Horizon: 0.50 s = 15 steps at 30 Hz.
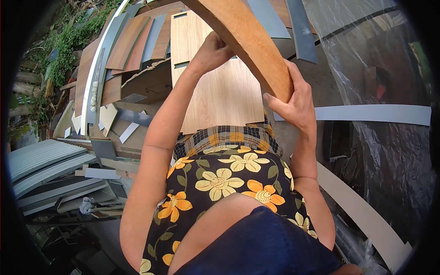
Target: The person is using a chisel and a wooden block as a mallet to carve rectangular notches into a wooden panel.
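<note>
A thick, orange-brown wooden board (250, 39) is raised in front of me, slanting from the top edge down to the right. My right hand (295, 103) grips its near end, with the thumb on one side and the fingers round the other. At the board's left edge, my left hand (213, 52) is closed with curled fingers; the board partly hides their tips. Below both hands, a pale wood-grain panel (220, 98) with slots cut in its left edge lies by my lap, over a plaid cloth (229, 136).
Wood-grain and grey strips (130, 43) lie piled at the far left, beside green plants (66, 59). Corrugated grey sheets (48, 162) are stacked at the left. On the right, clear plastic sheeting (389, 151) hangs near a long white strip (373, 114). Another pale strip (362, 211) slants at the lower right.
</note>
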Each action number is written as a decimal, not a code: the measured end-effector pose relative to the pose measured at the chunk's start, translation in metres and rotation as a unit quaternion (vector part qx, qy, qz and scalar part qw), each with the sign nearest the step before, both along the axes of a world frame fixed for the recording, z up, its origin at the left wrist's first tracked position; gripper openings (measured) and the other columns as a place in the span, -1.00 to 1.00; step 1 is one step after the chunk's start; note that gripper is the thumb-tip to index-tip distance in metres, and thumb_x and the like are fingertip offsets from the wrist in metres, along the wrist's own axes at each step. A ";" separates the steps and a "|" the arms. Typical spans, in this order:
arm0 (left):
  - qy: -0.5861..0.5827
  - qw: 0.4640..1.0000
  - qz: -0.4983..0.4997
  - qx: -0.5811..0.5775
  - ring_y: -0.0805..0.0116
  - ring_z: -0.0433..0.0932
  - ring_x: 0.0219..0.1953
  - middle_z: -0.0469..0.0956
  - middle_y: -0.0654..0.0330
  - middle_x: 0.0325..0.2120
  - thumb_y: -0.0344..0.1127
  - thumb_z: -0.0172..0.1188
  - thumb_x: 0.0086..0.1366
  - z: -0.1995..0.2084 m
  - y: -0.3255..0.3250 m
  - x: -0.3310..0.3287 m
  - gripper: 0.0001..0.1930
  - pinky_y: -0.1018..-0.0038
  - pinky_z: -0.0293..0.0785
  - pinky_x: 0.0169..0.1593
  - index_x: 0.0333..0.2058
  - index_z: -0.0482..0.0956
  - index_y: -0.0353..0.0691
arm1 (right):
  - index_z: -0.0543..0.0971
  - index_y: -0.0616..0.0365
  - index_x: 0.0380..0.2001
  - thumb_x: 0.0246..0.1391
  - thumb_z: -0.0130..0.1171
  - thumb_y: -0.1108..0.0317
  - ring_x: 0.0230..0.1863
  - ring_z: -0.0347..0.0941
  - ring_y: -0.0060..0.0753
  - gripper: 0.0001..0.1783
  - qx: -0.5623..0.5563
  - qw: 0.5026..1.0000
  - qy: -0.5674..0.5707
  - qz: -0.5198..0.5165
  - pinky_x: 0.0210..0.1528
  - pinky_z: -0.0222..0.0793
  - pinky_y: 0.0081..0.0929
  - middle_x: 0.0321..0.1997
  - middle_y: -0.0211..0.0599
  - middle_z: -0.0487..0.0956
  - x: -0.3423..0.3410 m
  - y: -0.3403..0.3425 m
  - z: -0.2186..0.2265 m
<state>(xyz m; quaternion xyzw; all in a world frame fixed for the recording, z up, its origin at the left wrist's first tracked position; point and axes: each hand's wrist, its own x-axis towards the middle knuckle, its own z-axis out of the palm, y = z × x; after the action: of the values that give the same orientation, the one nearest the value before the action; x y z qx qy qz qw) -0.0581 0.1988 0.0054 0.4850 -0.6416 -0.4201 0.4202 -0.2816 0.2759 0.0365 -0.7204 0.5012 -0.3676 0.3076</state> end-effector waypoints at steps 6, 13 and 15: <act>0.035 0.999 -0.001 -0.038 0.51 0.54 -0.32 0.60 0.24 -0.39 -0.24 0.21 0.30 -0.011 -0.006 0.006 -0.75 0.50 0.52 -0.19 -0.20 0.56 -0.34 | 0.43 0.17 0.07 -0.40 0.30 0.24 -0.30 0.60 -0.15 -0.21 -0.034 0.999 -0.030 -0.001 -0.18 0.46 -0.35 -0.27 -0.03 0.62 0.003 0.000 0.006; -0.008 1.000 0.004 -0.028 0.52 0.54 -0.34 0.59 0.25 -0.41 -0.24 0.21 0.31 -0.008 -0.007 0.005 -0.76 0.53 0.52 -0.23 -0.20 0.56 -0.32 | 0.43 0.18 0.07 -0.40 0.30 0.27 -0.29 0.60 -0.14 -0.21 -0.019 1.000 -0.025 0.004 -0.17 0.46 -0.36 -0.25 -0.05 0.62 0.005 0.000 0.007; 0.015 0.997 -0.002 -0.071 0.53 0.54 -0.37 0.60 0.25 -0.43 -0.23 0.21 0.31 -0.013 -0.006 0.003 -0.75 0.55 0.51 -0.28 -0.20 0.57 -0.33 | 0.43 0.18 0.07 -0.39 0.30 0.27 -0.29 0.60 -0.14 -0.21 -0.020 1.000 -0.020 0.005 -0.17 0.46 -0.36 -0.25 -0.05 0.62 0.005 0.000 0.004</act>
<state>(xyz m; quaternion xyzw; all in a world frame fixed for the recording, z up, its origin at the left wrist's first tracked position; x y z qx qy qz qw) -0.0549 0.1932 -0.0074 0.4465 -0.6644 -0.3812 0.4625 -0.2771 0.2755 0.0402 -0.7214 0.4841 -0.3905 0.3045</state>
